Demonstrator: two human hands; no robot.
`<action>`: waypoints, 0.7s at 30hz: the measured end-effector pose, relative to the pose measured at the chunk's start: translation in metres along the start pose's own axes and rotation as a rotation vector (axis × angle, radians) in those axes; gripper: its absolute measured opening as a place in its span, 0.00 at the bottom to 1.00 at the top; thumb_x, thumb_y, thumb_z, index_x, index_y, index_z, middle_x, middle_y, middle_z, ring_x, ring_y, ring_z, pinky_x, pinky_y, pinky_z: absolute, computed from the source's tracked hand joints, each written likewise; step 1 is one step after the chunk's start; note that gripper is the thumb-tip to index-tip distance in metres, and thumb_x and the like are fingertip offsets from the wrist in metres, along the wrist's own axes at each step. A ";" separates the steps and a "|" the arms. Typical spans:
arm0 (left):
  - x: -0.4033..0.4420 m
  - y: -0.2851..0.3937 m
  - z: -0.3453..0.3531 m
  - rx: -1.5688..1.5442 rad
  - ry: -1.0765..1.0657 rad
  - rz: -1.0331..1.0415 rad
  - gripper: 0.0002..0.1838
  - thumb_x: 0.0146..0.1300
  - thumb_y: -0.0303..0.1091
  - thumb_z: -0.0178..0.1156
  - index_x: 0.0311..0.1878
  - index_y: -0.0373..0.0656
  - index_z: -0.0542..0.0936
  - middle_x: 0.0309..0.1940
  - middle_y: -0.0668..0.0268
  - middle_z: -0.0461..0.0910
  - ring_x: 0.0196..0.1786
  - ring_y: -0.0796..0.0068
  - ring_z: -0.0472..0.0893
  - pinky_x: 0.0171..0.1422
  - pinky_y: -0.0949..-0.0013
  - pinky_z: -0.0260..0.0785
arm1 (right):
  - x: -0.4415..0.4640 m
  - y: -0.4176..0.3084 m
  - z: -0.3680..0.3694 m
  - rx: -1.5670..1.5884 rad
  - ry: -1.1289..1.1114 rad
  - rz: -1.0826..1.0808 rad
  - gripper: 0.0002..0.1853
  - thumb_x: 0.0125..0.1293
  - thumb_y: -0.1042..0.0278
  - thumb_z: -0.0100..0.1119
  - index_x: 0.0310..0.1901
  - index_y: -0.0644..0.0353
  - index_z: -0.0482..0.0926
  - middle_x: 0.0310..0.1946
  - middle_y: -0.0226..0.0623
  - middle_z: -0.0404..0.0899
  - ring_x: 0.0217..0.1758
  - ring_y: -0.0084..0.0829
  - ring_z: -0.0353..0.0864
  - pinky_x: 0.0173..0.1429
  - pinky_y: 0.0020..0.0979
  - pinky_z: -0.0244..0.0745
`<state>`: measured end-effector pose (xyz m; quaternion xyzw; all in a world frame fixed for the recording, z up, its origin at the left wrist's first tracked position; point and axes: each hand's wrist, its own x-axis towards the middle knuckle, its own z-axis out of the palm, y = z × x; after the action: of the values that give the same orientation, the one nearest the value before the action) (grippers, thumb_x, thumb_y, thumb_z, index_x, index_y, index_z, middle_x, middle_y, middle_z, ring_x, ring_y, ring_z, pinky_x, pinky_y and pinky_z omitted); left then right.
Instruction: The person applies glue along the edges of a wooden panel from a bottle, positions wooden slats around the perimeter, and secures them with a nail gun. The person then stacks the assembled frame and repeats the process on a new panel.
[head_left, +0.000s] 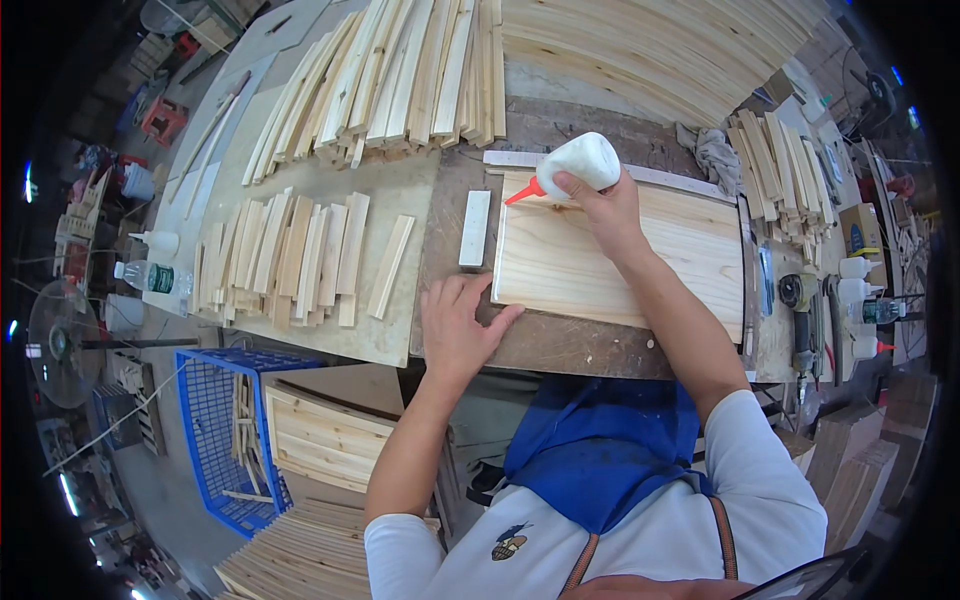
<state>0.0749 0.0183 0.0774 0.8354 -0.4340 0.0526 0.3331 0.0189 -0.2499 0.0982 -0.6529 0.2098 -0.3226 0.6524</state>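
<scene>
My right hand (608, 205) is wrapped round a white glue bottle (583, 160) with a red nozzle. The bottle is tipped so that its nozzle points at the left end of a flat wooden panel (620, 265), near the far corner. Resting at the panel's near left corner, my left hand (462, 325) has its thumb and fingers apart. A pale rectangular block (475, 228) lies just left of the panel. Behind the panel runs a long light strip (660, 178) along its far edge.
Wooden strips (290, 255) lie in rows to the left, with a larger stack (400, 75) behind. A blue crate (225, 440) stands below at left. At right are more strips (785, 165), a power tool (800, 310) and several white bottles (856, 268). A grey cloth (712, 155) lies behind.
</scene>
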 end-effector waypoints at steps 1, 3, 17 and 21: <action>0.000 0.000 0.000 -0.001 0.001 -0.001 0.29 0.51 0.51 0.83 0.53 0.46 0.88 0.40 0.65 0.79 0.47 0.60 0.78 0.56 0.56 0.69 | 0.003 0.000 0.001 -0.007 0.017 -0.010 0.24 0.65 0.68 0.81 0.60 0.63 0.82 0.53 0.35 0.90 0.56 0.25 0.87 0.63 0.32 0.81; 0.000 0.000 0.000 0.001 0.004 0.007 0.29 0.51 0.51 0.83 0.53 0.46 0.88 0.40 0.65 0.79 0.47 0.60 0.78 0.56 0.56 0.69 | 0.010 0.001 0.003 -0.020 0.053 -0.033 0.24 0.65 0.67 0.82 0.59 0.62 0.82 0.53 0.35 0.90 0.56 0.25 0.87 0.62 0.32 0.81; 0.000 -0.002 0.001 0.015 0.017 0.035 0.29 0.51 0.50 0.83 0.53 0.45 0.88 0.40 0.64 0.79 0.46 0.59 0.77 0.54 0.55 0.70 | 0.033 0.006 -0.003 -0.143 0.131 -0.098 0.29 0.61 0.61 0.85 0.59 0.65 0.83 0.52 0.37 0.90 0.55 0.29 0.88 0.62 0.34 0.81; -0.001 -0.004 0.002 0.022 0.020 0.045 0.29 0.51 0.50 0.83 0.52 0.45 0.88 0.39 0.64 0.79 0.46 0.59 0.77 0.55 0.55 0.70 | 0.032 0.005 -0.018 -0.168 0.145 -0.109 0.29 0.60 0.61 0.85 0.59 0.65 0.83 0.52 0.37 0.90 0.55 0.29 0.88 0.61 0.34 0.81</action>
<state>0.0763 0.0192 0.0734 0.8286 -0.4486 0.0730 0.3267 0.0298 -0.2847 0.0965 -0.6909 0.2468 -0.3851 0.5598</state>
